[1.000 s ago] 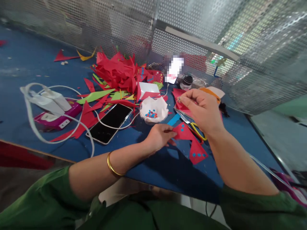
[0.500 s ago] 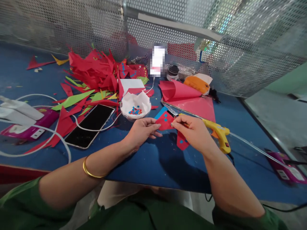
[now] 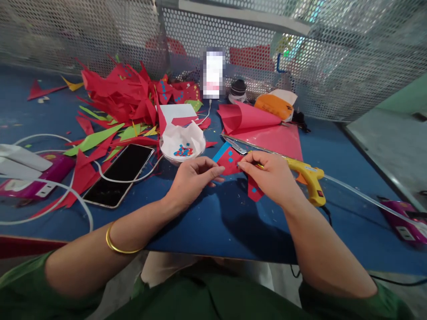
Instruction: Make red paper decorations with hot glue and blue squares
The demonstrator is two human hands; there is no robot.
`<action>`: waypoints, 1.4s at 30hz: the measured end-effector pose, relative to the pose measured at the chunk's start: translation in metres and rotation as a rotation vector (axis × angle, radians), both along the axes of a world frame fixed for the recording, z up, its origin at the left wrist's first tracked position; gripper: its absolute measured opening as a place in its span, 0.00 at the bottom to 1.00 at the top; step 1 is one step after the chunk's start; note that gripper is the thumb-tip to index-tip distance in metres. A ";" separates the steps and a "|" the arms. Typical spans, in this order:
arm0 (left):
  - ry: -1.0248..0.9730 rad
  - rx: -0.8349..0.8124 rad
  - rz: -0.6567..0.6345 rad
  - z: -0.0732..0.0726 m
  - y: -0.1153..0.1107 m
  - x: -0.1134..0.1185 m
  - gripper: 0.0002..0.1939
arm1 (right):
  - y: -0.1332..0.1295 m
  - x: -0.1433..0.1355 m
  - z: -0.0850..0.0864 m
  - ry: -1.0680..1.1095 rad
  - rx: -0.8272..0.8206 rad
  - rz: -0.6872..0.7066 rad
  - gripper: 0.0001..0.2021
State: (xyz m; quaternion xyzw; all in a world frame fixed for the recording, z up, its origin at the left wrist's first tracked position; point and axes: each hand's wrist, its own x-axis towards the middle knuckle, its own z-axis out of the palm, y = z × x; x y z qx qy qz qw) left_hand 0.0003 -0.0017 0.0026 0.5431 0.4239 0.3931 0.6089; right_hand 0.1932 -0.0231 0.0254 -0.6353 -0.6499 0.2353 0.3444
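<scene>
A red paper piece (image 3: 231, 162) with small blue squares on it lies between my two hands. My left hand (image 3: 195, 178) is closed, thumb and bent fingers together at the paper's left edge. My right hand (image 3: 268, 175) pinches at the paper's right edge; what sits between its fingertips is too small to make out. A second red strip (image 3: 254, 190) with blue squares shows below my right hand, partly covered by it. A blue paper strip (image 3: 221, 152) sticks out behind the red piece. Scissors (image 3: 236, 145) lie just beyond, their handles hidden by my right hand.
A paper-lined bowl (image 3: 167, 149) holds small blue and red bits. Red and green scraps (image 3: 116, 95) heap at the back left, near a dark phone (image 3: 122, 175) and white cable. To the right lie a yellow glue gun (image 3: 312, 180) and rolled red sheets (image 3: 263, 129).
The view has shifted slightly. My left fingers have drawn back a little from over the red paper piece to its edge. My right hand still pinches at the other side.
</scene>
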 end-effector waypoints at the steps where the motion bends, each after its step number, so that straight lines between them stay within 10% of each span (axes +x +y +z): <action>1: 0.006 -0.028 -0.027 0.000 0.000 0.000 0.11 | 0.000 0.000 -0.001 -0.002 -0.002 0.004 0.10; 22: -0.080 -0.218 0.011 -0.003 0.004 0.002 0.06 | -0.004 -0.010 -0.002 0.160 0.188 0.040 0.05; 42: -0.149 -0.158 -0.030 -0.011 0.006 -0.001 0.11 | -0.010 -0.029 -0.020 -0.217 0.482 0.013 0.08</action>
